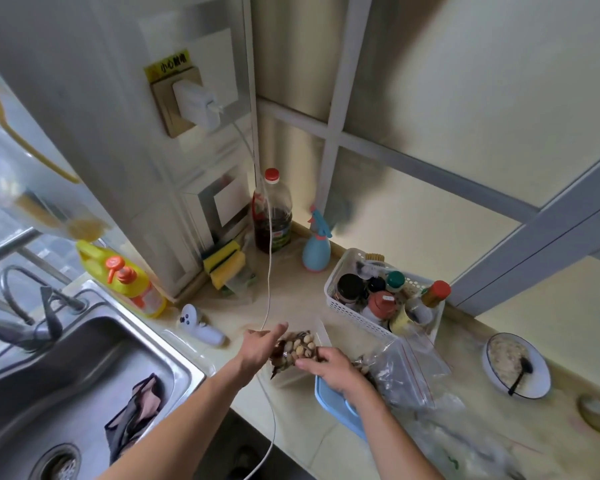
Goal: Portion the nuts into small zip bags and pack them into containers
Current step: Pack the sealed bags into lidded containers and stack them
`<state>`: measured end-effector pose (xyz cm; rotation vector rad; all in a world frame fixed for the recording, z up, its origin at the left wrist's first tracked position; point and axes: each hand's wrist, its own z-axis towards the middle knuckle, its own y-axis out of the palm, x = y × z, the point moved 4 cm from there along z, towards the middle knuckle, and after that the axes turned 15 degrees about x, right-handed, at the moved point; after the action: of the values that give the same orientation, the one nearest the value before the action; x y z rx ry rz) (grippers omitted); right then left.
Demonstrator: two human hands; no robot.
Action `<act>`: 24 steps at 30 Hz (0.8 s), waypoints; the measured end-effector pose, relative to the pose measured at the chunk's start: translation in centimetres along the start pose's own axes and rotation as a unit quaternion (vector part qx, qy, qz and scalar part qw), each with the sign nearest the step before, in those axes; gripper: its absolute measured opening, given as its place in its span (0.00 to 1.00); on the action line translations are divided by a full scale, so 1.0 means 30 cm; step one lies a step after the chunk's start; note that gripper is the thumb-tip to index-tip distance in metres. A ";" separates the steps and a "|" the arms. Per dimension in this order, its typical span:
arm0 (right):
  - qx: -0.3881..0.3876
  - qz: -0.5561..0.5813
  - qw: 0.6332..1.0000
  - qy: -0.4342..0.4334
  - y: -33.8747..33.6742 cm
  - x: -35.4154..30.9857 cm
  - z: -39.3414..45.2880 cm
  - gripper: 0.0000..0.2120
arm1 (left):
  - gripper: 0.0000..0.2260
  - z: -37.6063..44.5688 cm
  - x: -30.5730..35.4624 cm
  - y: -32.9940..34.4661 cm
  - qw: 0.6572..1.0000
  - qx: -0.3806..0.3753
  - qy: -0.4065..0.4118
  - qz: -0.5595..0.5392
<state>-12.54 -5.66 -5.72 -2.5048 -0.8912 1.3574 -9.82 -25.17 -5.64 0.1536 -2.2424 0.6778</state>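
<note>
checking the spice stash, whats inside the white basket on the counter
The white basket holds upright jars and bottles packed close: a dark-lidded jar, a green-capped bottle, a red-lidded jar and a red-capped bottle. Their lower parts, labels and the basket floor are covered.

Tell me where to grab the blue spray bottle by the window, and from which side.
Grip the blue spray bottle round its narrow neck, just under the trigger head, coming from the front. It stands upright near the corner; the white basket crowds its right and the dark bottle its left.
</note>
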 end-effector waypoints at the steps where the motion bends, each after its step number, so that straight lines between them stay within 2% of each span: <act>1: 0.002 0.005 1.000 0.005 -0.003 0.007 0.008 0.11 | 0.35 -0.009 0.001 0.004 0.999 -0.015 0.033 0.016; 4: 0.005 0.003 1.000 0.013 -0.018 0.014 0.021 0.11 | 0.33 -0.021 -0.006 0.004 0.985 -0.017 0.129 0.117; 6: 0.008 0.006 1.000 0.024 -0.025 0.019 0.032 0.11 | 0.35 -0.010 -0.024 0.001 0.977 -0.026 0.158 0.144; 11: 0.018 -0.006 0.998 0.057 -0.025 0.020 0.050 0.10 | 0.32 -0.003 -0.066 0.011 0.993 -0.079 0.054 0.073; 14: 0.017 -0.081 0.994 0.076 0.018 0.023 0.064 0.15 | 0.28 0.025 -0.099 0.020 1.000 0.000 -0.003 0.022; 16: 0.036 -0.156 0.985 0.069 0.040 0.015 0.064 0.21 | 0.24 0.034 -0.106 0.028 0.998 0.049 -0.007 0.049; 18: 0.057 -0.215 0.974 0.053 0.054 -0.004 0.059 0.21 | 0.22 0.037 -0.108 0.043 0.996 0.062 0.001 0.071; 21: 0.061 -0.242 0.968 0.037 0.083 -0.016 0.062 0.22 | 0.24 0.039 -0.101 0.069 0.991 0.054 0.062 0.104; 24: 0.061 -0.261 0.963 0.031 0.094 -0.034 0.055 0.20 | 0.19 0.038 -0.099 0.095 0.957 0.067 0.187 0.211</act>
<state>-13.09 -8.75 -7.08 -2.0028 -1.2892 1.1085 -9.38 -23.63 -9.58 -0.3723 -1.8730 0.9958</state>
